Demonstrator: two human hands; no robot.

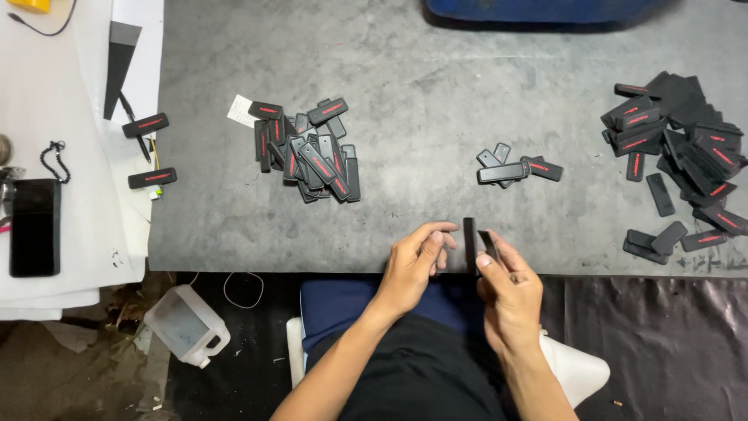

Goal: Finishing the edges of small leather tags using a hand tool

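Head view: I've got my right hand (510, 292) at the tabletop's (405, 226) near edge, fingers clamped on a black slim case (470, 243) standing on end, with what looks like a second piece (488, 243) beside it. My left hand (413, 265) sits at nine o'clock of it, fingers loosely curled, holding nothing. Small pile (514, 168) at twelve, big pile (308, 152) at ten.

Right hand (510, 292) grips black pieces (477, 243) — left hand (415, 263) beside; loose.

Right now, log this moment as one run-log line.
left hand: open, empty, beside black pieces | right hand: pinching two black pieces at table edge | middle pile, right pile: untouched
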